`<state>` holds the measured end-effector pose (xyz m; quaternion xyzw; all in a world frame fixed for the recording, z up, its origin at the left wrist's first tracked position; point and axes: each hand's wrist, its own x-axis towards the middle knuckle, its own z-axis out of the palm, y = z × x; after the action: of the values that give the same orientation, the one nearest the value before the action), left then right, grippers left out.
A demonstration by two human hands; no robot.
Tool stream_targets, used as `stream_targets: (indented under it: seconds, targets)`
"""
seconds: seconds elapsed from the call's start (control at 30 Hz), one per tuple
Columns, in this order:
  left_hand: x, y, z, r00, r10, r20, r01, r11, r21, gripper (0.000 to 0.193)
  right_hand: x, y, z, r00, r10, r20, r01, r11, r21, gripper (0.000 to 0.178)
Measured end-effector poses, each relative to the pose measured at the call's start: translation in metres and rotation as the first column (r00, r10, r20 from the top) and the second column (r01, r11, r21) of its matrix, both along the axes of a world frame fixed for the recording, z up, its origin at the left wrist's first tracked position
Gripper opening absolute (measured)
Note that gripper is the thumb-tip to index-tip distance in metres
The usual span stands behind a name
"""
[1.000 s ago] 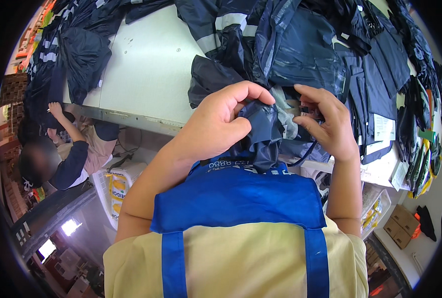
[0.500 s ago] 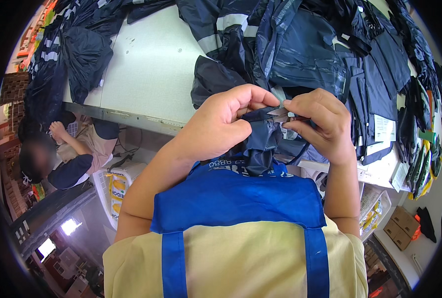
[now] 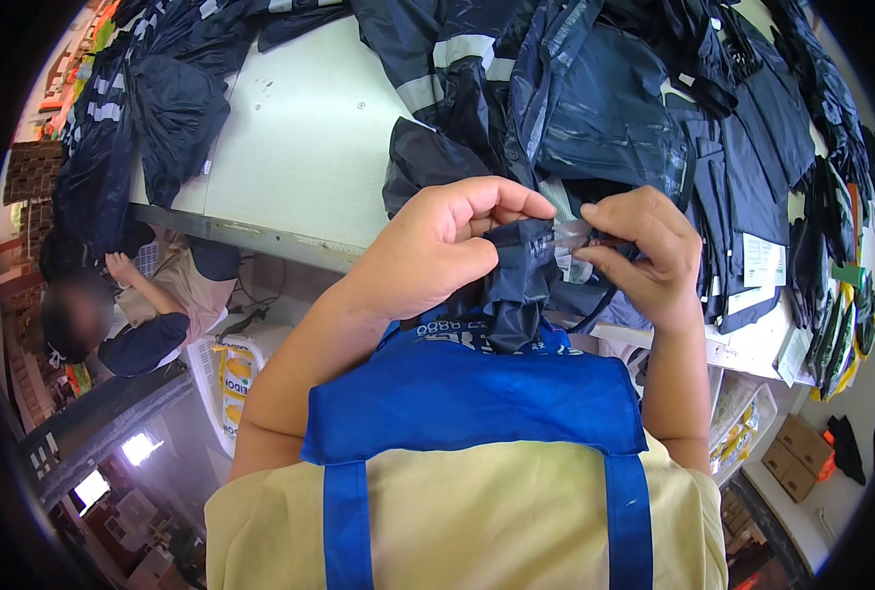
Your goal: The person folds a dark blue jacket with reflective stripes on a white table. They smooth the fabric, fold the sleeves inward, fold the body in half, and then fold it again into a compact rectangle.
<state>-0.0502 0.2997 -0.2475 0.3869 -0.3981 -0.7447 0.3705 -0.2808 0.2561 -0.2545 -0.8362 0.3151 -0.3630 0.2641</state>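
Head: left hand (image 3: 440,241) holds one cloth (image 3: 518,270); right hand (image 3: 656,251), one tool (image 3: 572,235) (blurred).

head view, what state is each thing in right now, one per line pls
left hand: curled, pinching cloth
cloth: dark, bunched, held up off the table
right hand: fingers closed around snips
snips: held, blurred, blades open or shut unclear
apron: worn
banded jacket: crumpled, on the table
table: partly covered by clothes
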Motion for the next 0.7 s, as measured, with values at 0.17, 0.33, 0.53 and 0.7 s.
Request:
stream_targets:
  seconds: [0.17,0.33,0.53,0.7]
  targets:
    - [-0.002,-0.002,0.002,0.999,-0.007,-0.048,0.011,0.997,0.076,0.053,0.0029,0.0001,-0.0012,0.997,0.074,0.005,-0.073,0.997,-0.029,0.034]
    - [-0.0032,-0.0006,0.0033,0.999,-0.018,-0.047,0.021,0.998,0.067,0.054,0.0048,0.0021,0.0013,0.997,0.079,-0.004,-0.079,0.995,0.061,0.033]
    - [-0.0029,-0.0011,0.0036,0.999,-0.026,-0.039,0.028,0.997,0.068,0.054,0.0054,0.004,-0.0004,0.998,0.062,0.011,-0.063,0.996,0.07,0.032]
    - [-0.0041,-0.0006,0.0047,1.0,-0.017,-0.017,0.018,0.997,0.071,0.053,0.0056,0.0062,0.0013,0.998,0.047,-0.036,-0.048,0.999,-0.01,0.029]
